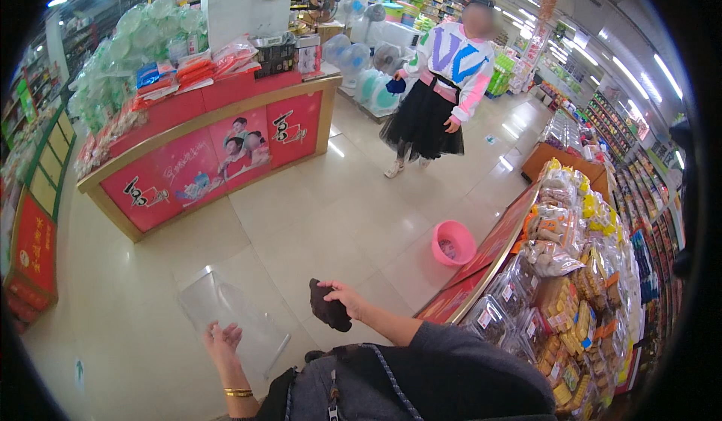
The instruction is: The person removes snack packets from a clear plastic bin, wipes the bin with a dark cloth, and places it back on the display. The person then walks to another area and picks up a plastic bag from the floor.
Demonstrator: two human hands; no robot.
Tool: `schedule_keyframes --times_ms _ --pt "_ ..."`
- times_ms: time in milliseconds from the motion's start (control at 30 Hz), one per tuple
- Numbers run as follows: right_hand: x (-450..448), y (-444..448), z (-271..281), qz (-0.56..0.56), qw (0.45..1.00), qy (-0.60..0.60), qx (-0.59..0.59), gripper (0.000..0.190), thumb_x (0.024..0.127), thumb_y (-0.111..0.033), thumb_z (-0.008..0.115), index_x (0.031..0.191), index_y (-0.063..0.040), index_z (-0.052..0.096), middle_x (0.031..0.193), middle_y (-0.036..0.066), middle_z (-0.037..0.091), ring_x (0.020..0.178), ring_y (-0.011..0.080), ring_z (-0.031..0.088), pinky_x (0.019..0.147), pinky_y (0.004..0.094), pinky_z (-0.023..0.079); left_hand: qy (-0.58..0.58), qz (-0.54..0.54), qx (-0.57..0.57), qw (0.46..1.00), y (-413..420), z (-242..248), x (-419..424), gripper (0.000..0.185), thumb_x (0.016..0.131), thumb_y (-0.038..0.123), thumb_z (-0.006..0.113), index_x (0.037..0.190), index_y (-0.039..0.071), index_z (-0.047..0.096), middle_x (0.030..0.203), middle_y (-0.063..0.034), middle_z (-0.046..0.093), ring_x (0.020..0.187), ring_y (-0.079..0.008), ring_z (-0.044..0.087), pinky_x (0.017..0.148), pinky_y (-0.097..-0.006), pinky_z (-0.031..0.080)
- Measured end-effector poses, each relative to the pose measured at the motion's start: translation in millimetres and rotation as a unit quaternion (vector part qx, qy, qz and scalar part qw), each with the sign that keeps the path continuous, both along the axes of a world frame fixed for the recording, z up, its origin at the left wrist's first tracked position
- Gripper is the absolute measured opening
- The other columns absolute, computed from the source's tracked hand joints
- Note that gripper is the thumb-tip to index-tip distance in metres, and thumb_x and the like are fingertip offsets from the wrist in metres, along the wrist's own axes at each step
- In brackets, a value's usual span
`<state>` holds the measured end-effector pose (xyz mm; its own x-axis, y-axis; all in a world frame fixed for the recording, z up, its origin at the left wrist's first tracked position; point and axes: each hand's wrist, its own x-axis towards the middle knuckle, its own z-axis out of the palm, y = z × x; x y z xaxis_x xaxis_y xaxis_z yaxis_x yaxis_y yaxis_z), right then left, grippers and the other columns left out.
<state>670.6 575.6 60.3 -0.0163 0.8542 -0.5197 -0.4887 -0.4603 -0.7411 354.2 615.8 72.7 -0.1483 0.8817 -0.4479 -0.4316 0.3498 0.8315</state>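
Observation:
My right hand [342, 297] grips a dark brown cloth [329, 310], which hangs folded in front of my body. To its left, my left hand [224, 342] is raised with the fingers apart and nothing in it; two gold-coloured bangles circle the wrist. Beneath and behind the left hand, a clear plastic sheet or panel [225, 302] with stiff edge strips is seen against the tiled floor. Whether it lies flat on the tiles I cannot tell.
A person [451, 77] stands ahead, holding a dark blue cloth [396, 86]. A pink plastic basin [454, 243] sits on the floor beside a display stand with packaged food [555, 223]. A red counter [237, 150] with a gold-coloured frame stands at the left. Electric fans [354, 5] stand behind it.

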Motion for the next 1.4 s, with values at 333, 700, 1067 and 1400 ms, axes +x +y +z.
schedule_keyframes --times_ms 333,700,1067,1400 --pt "-12.1 11.2 15.6 -0.053 0.996 0.045 0.056 0.037 0.083 -0.003 0.049 0.119 -0.009 0.046 0.106 0.007 0.052 0.095 0.0192 0.053 0.082 0.0330 0.046 0.068 0.044 0.036 0.996 -6.3 19.2 4.2 0.029 0.092 0.031 0.041 0.102 0.004 0.043 0.081 -0.0141 0.060 0.060 -0.0208 0.059 0.061 -0.0309 0.049" --pt "-63.4 31.1 85.9 -0.005 0.962 -0.041 0.270 0.039 0.091 -0.014 0.047 0.129 -0.012 0.036 0.116 0.006 0.049 0.104 0.0139 0.049 0.087 0.0284 0.041 0.044 0.052 0.103 0.992 -1.3 76.6 20.8 0.027 0.093 0.029 0.043 0.091 0.002 0.047 0.072 -0.0137 0.060 0.058 -0.0212 0.060 0.055 -0.0315 0.051" --pt "-119.0 52.6 88.4 0.055 0.554 -0.522 0.646 0.048 0.069 -0.029 0.070 0.113 -0.020 0.052 0.132 0.014 0.038 0.130 0.0399 0.021 0.104 0.0556 0.011 0.063 0.013 0.237 0.969 -15.5 103.9 37.1 0.022 0.095 0.022 0.040 0.089 0.002 0.046 0.070 -0.0095 0.059 0.058 -0.0181 0.061 0.056 -0.0294 0.051" --pt "-152.3 61.8 96.5 0.072 0.530 -0.520 0.666 0.039 0.072 -0.020 0.069 0.107 -0.015 0.053 0.130 0.016 0.041 0.129 0.0420 0.021 0.103 0.0570 0.012 0.071 0.086 0.261 0.959 -26.1 112.9 15.2 0.023 0.095 0.022 0.038 0.089 0.001 0.045 0.071 -0.0108 0.059 0.059 -0.0180 0.061 0.054 -0.0295 0.052"
